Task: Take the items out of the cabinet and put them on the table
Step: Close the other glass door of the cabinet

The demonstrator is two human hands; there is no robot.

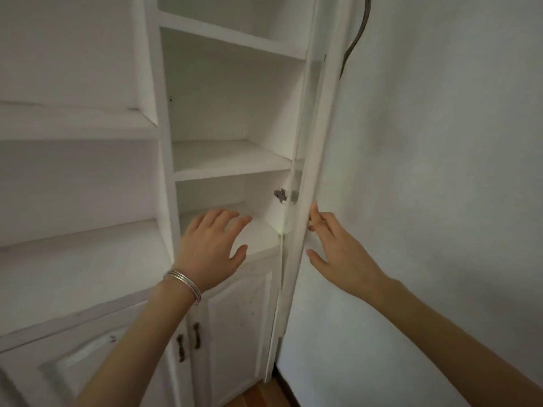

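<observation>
A white cabinet (232,160) stands open in front of me, with bare white shelves one above another; I see no items on them. Its tall narrow door (308,148) is swung out to the right, seen edge-on. My left hand (210,248), with silver bangles on the wrist, hovers with fingers spread over the lowest open shelf (261,233). My right hand (338,248) is open, fingertips touching the outer edge of the door. Neither hand holds anything.
Open white shelving (73,177) runs to the left. Below are shut lower doors with dark handles (189,342). A white wall (440,171) stands close on the right, with a dark cable (357,30) near the top. A strip of wooden floor (264,395) shows at the bottom.
</observation>
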